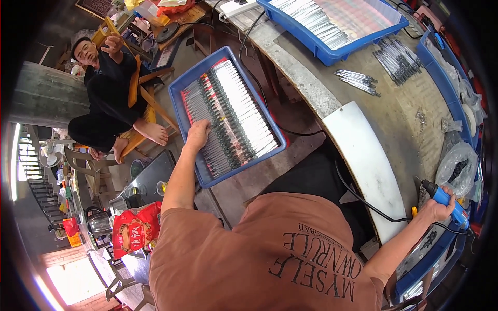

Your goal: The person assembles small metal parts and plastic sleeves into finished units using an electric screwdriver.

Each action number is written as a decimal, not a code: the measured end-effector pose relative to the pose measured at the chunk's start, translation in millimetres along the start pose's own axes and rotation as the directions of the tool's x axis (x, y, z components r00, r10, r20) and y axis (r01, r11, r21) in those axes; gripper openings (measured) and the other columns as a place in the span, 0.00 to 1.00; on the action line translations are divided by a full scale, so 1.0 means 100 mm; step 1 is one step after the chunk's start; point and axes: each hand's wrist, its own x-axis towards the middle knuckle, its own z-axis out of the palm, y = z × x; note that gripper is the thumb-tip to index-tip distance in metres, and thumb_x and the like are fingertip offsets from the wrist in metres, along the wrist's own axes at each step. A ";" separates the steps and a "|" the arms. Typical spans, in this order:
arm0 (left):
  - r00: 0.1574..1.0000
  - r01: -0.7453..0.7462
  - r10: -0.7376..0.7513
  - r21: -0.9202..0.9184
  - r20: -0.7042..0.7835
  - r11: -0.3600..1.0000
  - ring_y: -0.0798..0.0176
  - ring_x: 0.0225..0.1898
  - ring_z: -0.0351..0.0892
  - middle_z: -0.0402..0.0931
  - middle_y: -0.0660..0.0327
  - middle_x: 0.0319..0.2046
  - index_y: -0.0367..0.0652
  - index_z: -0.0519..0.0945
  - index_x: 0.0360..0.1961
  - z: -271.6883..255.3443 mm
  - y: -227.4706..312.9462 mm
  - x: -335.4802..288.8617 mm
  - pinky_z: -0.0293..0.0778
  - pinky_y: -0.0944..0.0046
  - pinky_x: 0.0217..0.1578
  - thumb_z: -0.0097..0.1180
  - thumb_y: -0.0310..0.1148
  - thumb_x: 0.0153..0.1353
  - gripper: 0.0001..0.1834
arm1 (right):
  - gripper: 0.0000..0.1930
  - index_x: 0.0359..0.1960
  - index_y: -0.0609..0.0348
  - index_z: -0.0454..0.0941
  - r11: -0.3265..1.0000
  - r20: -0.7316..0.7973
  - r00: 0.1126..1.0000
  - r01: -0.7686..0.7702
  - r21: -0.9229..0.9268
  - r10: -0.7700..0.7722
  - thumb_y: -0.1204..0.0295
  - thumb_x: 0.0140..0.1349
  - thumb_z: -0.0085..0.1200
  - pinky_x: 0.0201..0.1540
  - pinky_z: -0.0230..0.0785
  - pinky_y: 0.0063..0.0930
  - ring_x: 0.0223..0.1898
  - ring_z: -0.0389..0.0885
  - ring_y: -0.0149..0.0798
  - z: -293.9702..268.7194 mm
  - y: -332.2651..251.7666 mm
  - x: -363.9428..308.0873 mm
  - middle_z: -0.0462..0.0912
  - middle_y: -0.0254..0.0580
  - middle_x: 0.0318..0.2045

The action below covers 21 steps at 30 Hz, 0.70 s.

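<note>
My left hand (197, 133) reaches over the left rim of a blue tray (280, 146). Its fingers are bent together at the ends of slim silver rods (218, 161) lying in close rows; whatever they pinch is hidden. Dark fittings and a red-and-clear strip run along the middle of the rows. In my right hand (440, 208) is a blue electric screwdriver (450, 205) with a black nose, its thin bit toward the workbench (402, 111). A black cord (384, 215) trails left from near it.
On the bench lie a small bunch of rods (357, 82), a larger bundle (398, 59) and another blue tray (340, 52) of rods. A white board (363, 166) covers the near edge. A clear plastic bag (456, 166) sits right. A seated person (111, 88) is at far left.
</note>
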 end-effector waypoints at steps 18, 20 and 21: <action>0.999 0.008 -0.017 0.185 0.048 0.983 0.52 0.43 0.68 0.69 0.58 0.39 0.52 0.68 0.46 -0.02 0.13 -0.17 0.67 0.53 0.38 0.44 0.22 0.46 0.23 | 0.07 0.29 0.60 0.64 1.000 -0.001 1.000 0.005 0.025 -0.005 0.72 0.51 0.47 0.37 0.59 0.35 0.28 0.66 0.39 -0.09 0.04 0.07 0.69 0.42 0.24; 0.998 0.011 -0.022 0.195 0.056 0.981 0.53 0.43 0.68 0.69 0.58 0.39 0.52 0.68 0.47 -0.04 0.18 -0.15 0.67 0.53 0.38 0.45 0.22 0.46 0.23 | 0.07 0.28 0.61 0.64 1.000 -0.012 1.000 0.016 0.024 -0.016 0.72 0.50 0.47 0.37 0.59 0.35 0.28 0.66 0.39 -0.11 0.03 0.08 0.69 0.42 0.24; 1.000 0.006 -0.009 0.206 0.015 0.978 0.53 0.42 0.68 0.70 0.57 0.38 0.50 0.68 0.46 -0.06 0.21 -0.15 0.66 0.54 0.38 0.45 0.22 0.45 0.23 | 0.07 0.28 0.61 0.65 0.999 -0.007 1.000 -0.009 0.040 0.009 0.72 0.50 0.46 0.37 0.59 0.35 0.29 0.67 0.39 -0.13 0.03 0.08 0.69 0.42 0.25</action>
